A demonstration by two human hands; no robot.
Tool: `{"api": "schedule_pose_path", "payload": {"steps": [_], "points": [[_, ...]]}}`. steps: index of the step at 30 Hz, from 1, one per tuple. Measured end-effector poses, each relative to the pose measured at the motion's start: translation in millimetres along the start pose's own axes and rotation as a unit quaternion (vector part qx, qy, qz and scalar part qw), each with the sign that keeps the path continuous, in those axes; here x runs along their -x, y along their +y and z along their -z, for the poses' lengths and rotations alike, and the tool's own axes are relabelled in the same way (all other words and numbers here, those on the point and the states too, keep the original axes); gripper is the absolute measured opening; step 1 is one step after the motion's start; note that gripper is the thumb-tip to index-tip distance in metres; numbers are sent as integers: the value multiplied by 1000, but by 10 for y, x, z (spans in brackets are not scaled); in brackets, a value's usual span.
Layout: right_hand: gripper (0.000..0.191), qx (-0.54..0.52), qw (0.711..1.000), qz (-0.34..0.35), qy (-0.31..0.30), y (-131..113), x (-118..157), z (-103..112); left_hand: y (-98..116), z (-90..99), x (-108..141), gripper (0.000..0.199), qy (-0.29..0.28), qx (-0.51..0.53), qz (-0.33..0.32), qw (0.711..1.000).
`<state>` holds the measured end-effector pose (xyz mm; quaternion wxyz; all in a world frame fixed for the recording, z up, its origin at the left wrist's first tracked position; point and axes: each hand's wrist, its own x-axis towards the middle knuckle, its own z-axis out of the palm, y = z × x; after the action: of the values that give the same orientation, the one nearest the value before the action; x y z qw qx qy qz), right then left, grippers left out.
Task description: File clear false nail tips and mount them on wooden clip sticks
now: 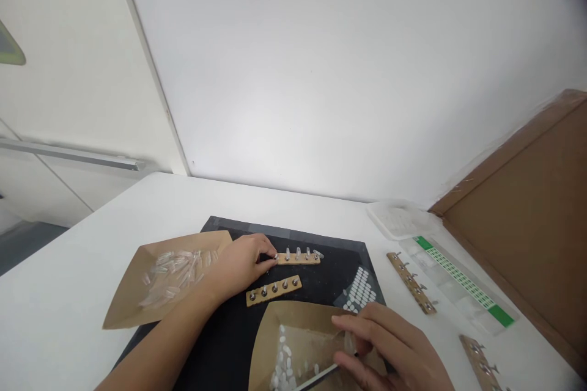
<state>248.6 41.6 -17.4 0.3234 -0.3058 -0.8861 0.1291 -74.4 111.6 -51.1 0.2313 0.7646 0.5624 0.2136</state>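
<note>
My left hand [245, 259] pinches the left end of a small wooden strip [298, 259]; whatever lies between the fingertips is too small to tell. Along this strip stand metal studs, several capped with clear sleeves. Just in front lies a second wooden strip [274, 290] with bare metal studs. My right hand [389, 345] is closed over the near brown tray [263, 342], its fingers around a thin, pale stick-like tool [317, 377] with a dark edge. A small clear piece [349, 342] shows by those fingers. White oval pieces [283, 366] lie in the tray.
Left of the black mat [211, 324] is a brown tray [123, 290] of clear sleeves. A sheet of white ovals [361, 287] lies on the mat's right. Farther right are studded wooden strips [411, 283], a green-and-white card [468, 281] and a clear plastic container [394, 220].
</note>
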Motion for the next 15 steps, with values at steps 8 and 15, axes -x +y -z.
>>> {"api": "schedule_pose_path", "payload": {"steps": [8, 15], "points": [[24, 6, 1000, -3, 1, 22, 14, -27, 14, -22, 0, 19, 9, 3, 1, 1000], [22, 12, 1000, 9, -1, 20, -14, -20, 30, -20, -10, 19, 13, -2, 1, 1000]]}}
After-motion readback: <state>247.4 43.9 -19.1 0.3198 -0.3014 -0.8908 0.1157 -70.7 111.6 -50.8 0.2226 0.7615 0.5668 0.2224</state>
